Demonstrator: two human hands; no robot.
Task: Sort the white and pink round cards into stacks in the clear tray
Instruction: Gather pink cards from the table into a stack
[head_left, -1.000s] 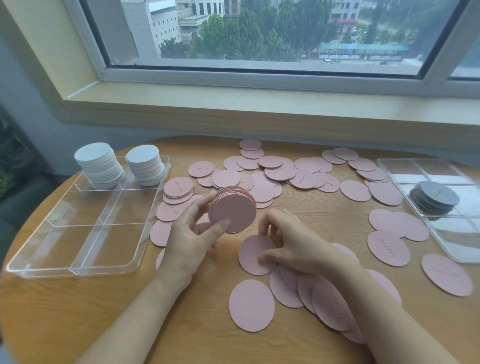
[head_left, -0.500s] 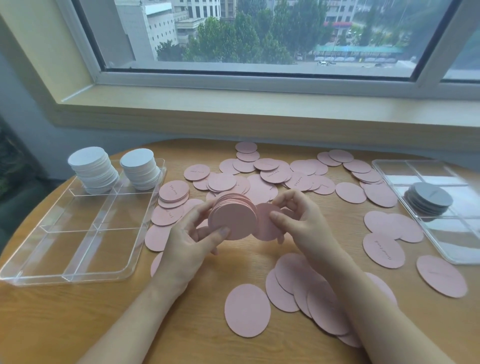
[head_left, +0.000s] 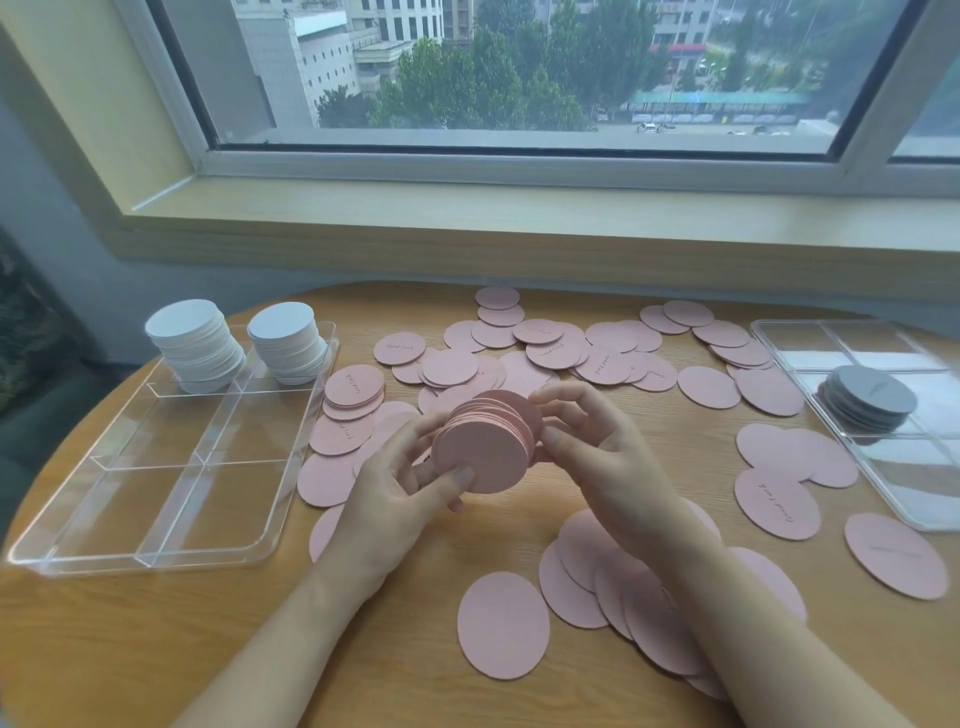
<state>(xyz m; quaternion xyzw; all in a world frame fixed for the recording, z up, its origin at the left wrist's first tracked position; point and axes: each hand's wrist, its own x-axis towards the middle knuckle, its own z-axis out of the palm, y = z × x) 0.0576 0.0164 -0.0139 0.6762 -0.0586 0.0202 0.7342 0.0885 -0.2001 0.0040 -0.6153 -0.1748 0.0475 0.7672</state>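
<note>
My left hand (head_left: 395, 499) grips a thick stack of pink round cards (head_left: 485, 449), held on edge above the middle of the table. My right hand (head_left: 597, 452) curls its fingers round the stack's far side. Many loose pink cards (head_left: 550, 348) lie scattered over the wooden table, with an overlapping group (head_left: 608, 587) under my right forearm and a single card (head_left: 503, 623) near the front. The clear tray (head_left: 171, 519) sits at the left; two stacks of white cards (head_left: 195, 345) (head_left: 287, 343) stand in its two far compartments, and its other compartments hold nothing.
A second clear tray (head_left: 914, 499) at the right edge holds a stack of grey round cards (head_left: 865, 397). A wooden window ledge (head_left: 519, 228) runs behind the round table. More pink cards (head_left: 779, 499) lie between my hands and the right tray.
My right hand picked a pink card off the table, carried it up and placed it against the back of the stack in my left hand. It now holds the stack too.
</note>
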